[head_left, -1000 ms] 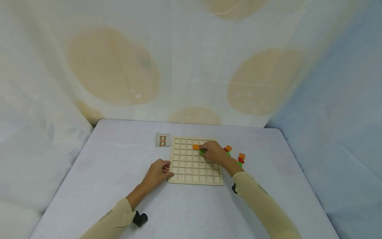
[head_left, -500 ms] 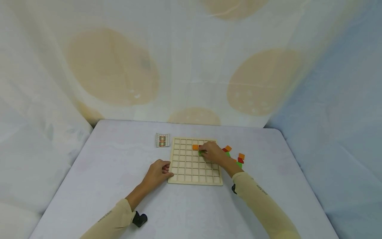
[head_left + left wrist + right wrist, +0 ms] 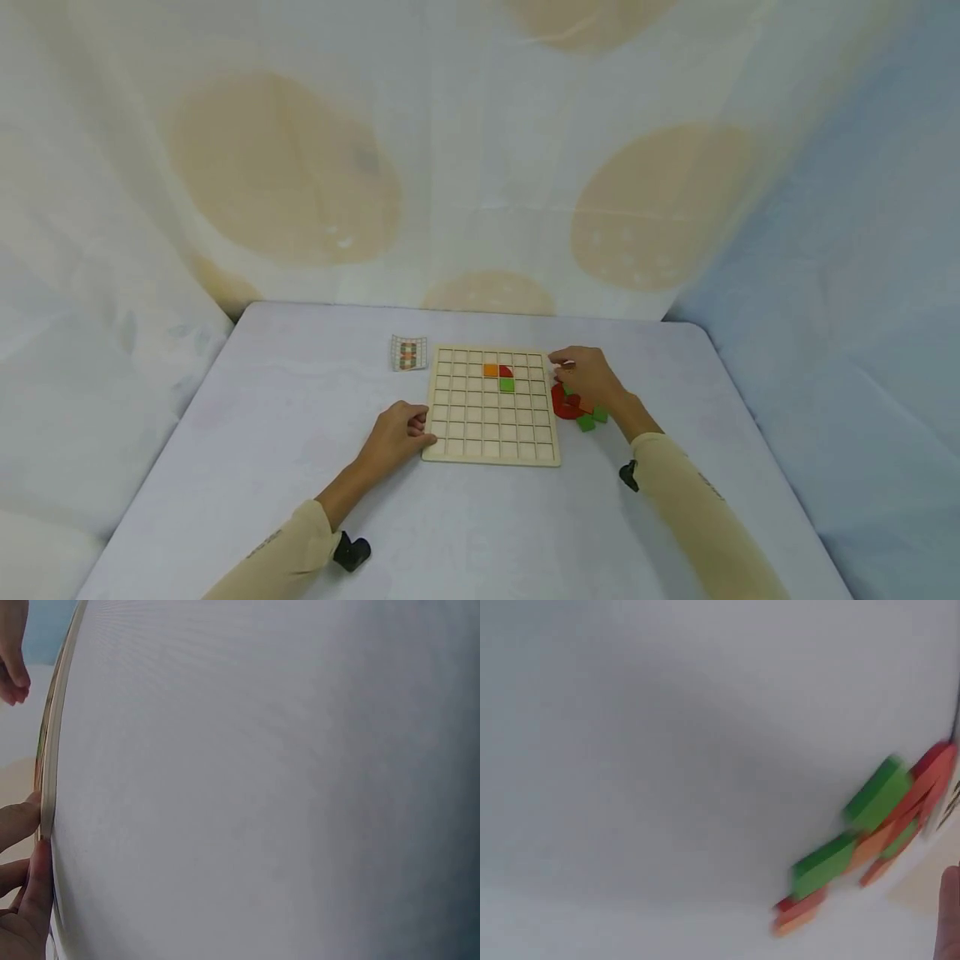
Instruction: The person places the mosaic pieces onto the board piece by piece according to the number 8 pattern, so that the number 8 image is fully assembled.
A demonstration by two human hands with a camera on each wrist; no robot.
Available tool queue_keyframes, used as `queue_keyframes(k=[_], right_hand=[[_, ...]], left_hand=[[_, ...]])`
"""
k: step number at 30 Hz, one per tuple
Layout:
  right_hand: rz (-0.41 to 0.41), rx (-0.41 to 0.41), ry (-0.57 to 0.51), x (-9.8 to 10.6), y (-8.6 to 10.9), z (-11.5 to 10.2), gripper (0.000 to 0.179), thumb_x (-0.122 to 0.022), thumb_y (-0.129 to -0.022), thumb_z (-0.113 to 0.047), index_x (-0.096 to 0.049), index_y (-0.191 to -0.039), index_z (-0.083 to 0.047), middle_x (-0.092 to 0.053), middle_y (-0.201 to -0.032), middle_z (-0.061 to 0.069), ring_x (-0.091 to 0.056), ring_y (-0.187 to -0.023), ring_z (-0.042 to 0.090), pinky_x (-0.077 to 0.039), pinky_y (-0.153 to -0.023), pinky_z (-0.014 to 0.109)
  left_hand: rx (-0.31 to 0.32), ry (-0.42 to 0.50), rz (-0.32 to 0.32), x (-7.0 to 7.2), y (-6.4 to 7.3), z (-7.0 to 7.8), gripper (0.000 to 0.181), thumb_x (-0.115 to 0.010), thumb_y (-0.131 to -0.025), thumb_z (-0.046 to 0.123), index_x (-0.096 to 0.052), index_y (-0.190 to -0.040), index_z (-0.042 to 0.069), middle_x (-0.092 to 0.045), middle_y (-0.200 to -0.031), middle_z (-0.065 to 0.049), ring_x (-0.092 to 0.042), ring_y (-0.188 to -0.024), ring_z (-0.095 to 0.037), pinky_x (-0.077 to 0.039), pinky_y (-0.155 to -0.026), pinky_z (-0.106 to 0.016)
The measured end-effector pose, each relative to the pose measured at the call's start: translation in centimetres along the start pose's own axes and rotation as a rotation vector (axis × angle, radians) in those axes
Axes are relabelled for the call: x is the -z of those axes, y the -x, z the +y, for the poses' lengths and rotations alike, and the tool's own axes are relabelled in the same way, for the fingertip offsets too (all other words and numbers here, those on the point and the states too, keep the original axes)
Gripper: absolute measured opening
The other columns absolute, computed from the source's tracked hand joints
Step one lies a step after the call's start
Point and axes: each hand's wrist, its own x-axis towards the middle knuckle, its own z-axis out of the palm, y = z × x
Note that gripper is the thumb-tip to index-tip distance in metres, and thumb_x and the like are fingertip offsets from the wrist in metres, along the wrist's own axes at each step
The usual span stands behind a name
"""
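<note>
A pale wooden grid board [image 3: 491, 427] lies flat on the table. Set in its squares are an orange square tile [image 3: 491, 370], a red rounded tile [image 3: 506, 372] and a green tile [image 3: 507, 385], the green one directly below the red. My left hand [image 3: 393, 435] holds the board's left edge near the front corner, its thumb and fingers at the rim in the left wrist view. Beyond the board's right edge, my right hand [image 3: 588, 375] hovers by the loose tiles, thumb and forefinger apart, with nothing visible between them. That hand hides part of the pile.
Loose red, green and orange tiles are heaped right of the board, including a green tile [image 3: 877, 793] leaning among others in the right wrist view. A small printed pattern card [image 3: 408, 353] lies at the board's upper left. Fabric walls surround the table [image 3: 300, 375].
My right hand has let go of the green tile, leaving it in the grid, and has moved right to the loose tiles. The left hand stays on the board's edge.
</note>
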Motion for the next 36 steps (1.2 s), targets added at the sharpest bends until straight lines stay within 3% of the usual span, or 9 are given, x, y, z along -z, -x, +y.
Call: queue_keyframes(k=[6,8,18,23,29,36], right_hand=[[-0.019,-0.184,0.086,2.1,2.9,2.5,0.031,-0.064,-0.093,-0.011,-0.067,-0.122,-0.003,-0.065,-0.121,0.013,-0.063,-0.107,0.03,-0.054,-0.088,0.043],[-0.036,-0.21,0.082,2.4,3.8,2.9,0.031,-0.065,-0.092,-0.009,-0.067,-0.121,-0.002,-0.065,-0.12,0.013,-0.063,-0.106,0.031,-0.054,-0.087,0.042],[-0.087,-0.164,0.122,3.2,6.1,4.4,0.027,-0.07,-0.085,-0.002,-0.071,-0.112,-0.002,-0.069,-0.106,0.008,-0.064,-0.095,0.024,-0.056,-0.082,0.04],[-0.132,-0.156,0.183,3.1,6.2,4.6,0.034,-0.067,-0.084,0.005,-0.07,-0.117,-0.003,-0.069,-0.109,0.009,-0.063,-0.099,0.026,-0.055,-0.085,0.042],[-0.2,-0.2,0.264,2.7,5.6,5.0,0.038,-0.068,-0.086,0.002,-0.068,-0.122,-0.009,-0.067,-0.11,0.005,-0.06,-0.101,0.024,-0.053,-0.089,0.043],[-0.154,-0.166,0.285,3.1,5.7,4.9,0.033,-0.075,-0.085,-0.007,-0.069,-0.116,0.001,-0.069,-0.099,0.007,-0.061,-0.088,0.022,-0.055,-0.083,0.041]], left_hand=[[0.014,0.015,-0.003,-0.1,0.0,-0.2,0.05,-0.085,-0.074,0.007,-0.065,-0.117,-0.009,-0.058,-0.092,-0.003,-0.058,-0.077,-0.01,-0.053,-0.066,-0.02],[0.011,0.016,-0.002,-0.1,0.0,-0.2,0.05,-0.085,-0.074,0.007,-0.065,-0.117,-0.009,-0.058,-0.092,-0.003,-0.058,-0.078,-0.01,-0.053,-0.066,-0.02],[0.026,0.025,-0.001,0.0,0.0,0.0,0.05,-0.085,-0.074,0.007,-0.065,-0.117,-0.008,-0.057,-0.091,-0.004,-0.056,-0.078,-0.011,-0.053,-0.067,-0.021],[0.015,0.026,0.003,-0.1,0.1,0.0,0.05,-0.085,-0.073,0.006,-0.065,-0.116,-0.008,-0.058,-0.092,-0.003,-0.057,-0.078,-0.011,-0.053,-0.066,-0.021],[0.018,0.022,-0.004,-0.2,0.0,-0.2,0.05,-0.085,-0.073,0.007,-0.065,-0.117,-0.008,-0.058,-0.092,-0.003,-0.057,-0.078,-0.01,-0.053,-0.066,-0.02],[0.022,0.017,-0.003,-0.2,-0.1,-0.3,0.05,-0.085,-0.074,0.007,-0.065,-0.117,-0.007,-0.058,-0.092,-0.002,-0.057,-0.078,-0.009,-0.053,-0.067,-0.02]])
